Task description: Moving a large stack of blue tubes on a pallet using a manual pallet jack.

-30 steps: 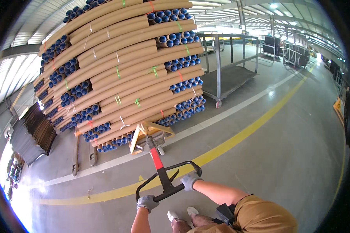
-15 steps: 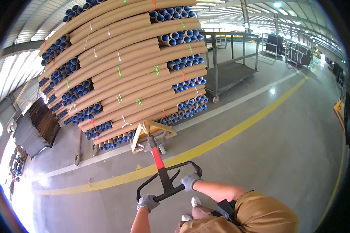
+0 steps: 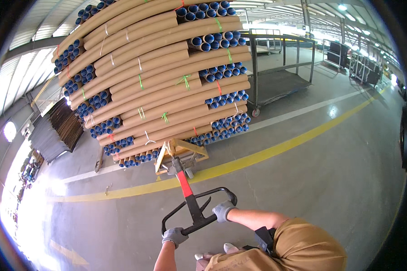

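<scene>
Both my gloved hands grip the black loop handle (image 3: 198,222) of a pallet jack. My left hand (image 3: 174,236) is closed round the handle's left end, and my right hand (image 3: 223,211) is wrapped round its right side. From the handle a red and black shaft (image 3: 184,183) runs forward to the jack's yellow base (image 3: 191,153). On the jack rests a tall stack of brown cardboard tubes (image 3: 167,86) with blue insides, layered crosswise and tied in bundles with green, white and red strings. The forks under the load are hidden.
Right of the stack stands a grey metal frame cart (image 3: 280,86) on casters. A pile of dark flat sheets (image 3: 61,128) leans at the left. A yellow floor line (image 3: 257,158) crosses beneath the jack. Loaded racks (image 3: 364,67) stand far right.
The jack and tube stack have come back across the yellow line, toward my side, with both hands still gripping the handle. The cart and sheets have shifted in view.
</scene>
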Tool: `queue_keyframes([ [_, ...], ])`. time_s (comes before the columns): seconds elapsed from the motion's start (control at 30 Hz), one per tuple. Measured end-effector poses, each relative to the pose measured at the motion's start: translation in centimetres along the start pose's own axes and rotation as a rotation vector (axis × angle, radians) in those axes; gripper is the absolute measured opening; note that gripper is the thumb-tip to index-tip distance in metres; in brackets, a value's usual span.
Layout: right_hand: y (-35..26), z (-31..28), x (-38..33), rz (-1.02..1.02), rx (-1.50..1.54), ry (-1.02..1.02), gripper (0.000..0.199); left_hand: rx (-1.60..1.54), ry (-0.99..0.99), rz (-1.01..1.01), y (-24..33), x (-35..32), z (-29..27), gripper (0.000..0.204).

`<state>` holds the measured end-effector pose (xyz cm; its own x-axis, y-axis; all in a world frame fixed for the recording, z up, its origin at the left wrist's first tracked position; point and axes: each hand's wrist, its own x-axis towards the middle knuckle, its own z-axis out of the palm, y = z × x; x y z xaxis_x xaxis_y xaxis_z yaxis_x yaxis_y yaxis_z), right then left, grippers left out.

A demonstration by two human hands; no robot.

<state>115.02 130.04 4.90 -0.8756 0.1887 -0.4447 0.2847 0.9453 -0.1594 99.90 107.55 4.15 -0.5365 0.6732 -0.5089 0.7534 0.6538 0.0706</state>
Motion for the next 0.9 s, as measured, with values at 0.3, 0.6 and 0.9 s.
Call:
queue_keyframes([
  [0.3,2.5,-1.2,-0.2,-0.066,-0.007,0.082,0.024,-0.036,0.028,-0.073,2.7,0.3,-1.0,0.033],
  [0.6,7.5,-0.4,0.0,-0.105,-0.031,0.029,0.023,-0.033,0.058,-0.134,8.3,0.6,-0.4,0.031],
  [0.9,11.9,-1.4,-1.3,-0.232,-0.068,0.032,0.022,-0.021,0.054,-0.185,13.2,0.6,-0.1,0.031],
])
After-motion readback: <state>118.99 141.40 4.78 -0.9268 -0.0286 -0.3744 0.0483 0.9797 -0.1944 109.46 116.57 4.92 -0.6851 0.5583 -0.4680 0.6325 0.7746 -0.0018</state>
